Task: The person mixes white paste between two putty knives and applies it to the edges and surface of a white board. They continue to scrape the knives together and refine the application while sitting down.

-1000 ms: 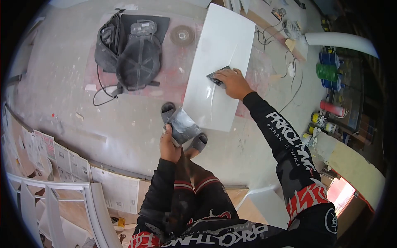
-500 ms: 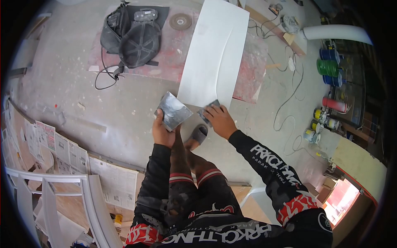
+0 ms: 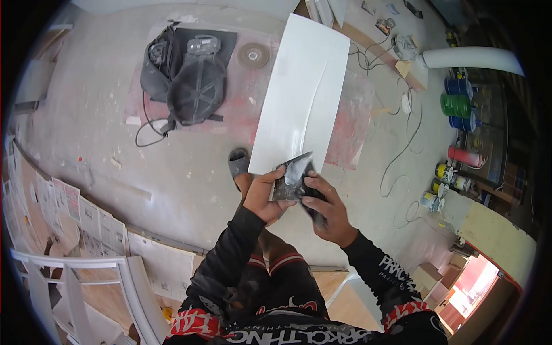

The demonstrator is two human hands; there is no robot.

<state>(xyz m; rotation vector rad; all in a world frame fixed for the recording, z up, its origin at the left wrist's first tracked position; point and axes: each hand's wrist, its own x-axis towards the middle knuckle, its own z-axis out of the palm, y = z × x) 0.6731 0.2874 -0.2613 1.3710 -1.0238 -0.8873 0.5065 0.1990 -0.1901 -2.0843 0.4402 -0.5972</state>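
My left hand [image 3: 265, 196] grips the edge of a thin square plate [image 3: 289, 187], dark grey with a shiny pale patch. My right hand [image 3: 329, 211] is closed on a thin dark flat piece [image 3: 314, 215], held against the plate's right side. Fingers cover part of both items, and their exact kind is not clear. Just beyond the hands lies a long white panel [image 3: 293, 98] with a curved raised line along it. Its near end is partly hidden by the hands and the plate.
A cap [image 3: 196, 95], a dark bag [image 3: 156, 72] and a round disc [image 3: 253, 55] lie left of the panel. Cables [image 3: 402, 155] trail across the floor at right, near several paint cans [image 3: 454, 175]. Newspaper-covered boards [image 3: 103, 224] and a white frame [image 3: 72, 263] stand at lower left.
Both hands have come together; the left moved right with the plate, and the right drew back from the panel's near end with the dark piece. A slippered foot has shifted left.
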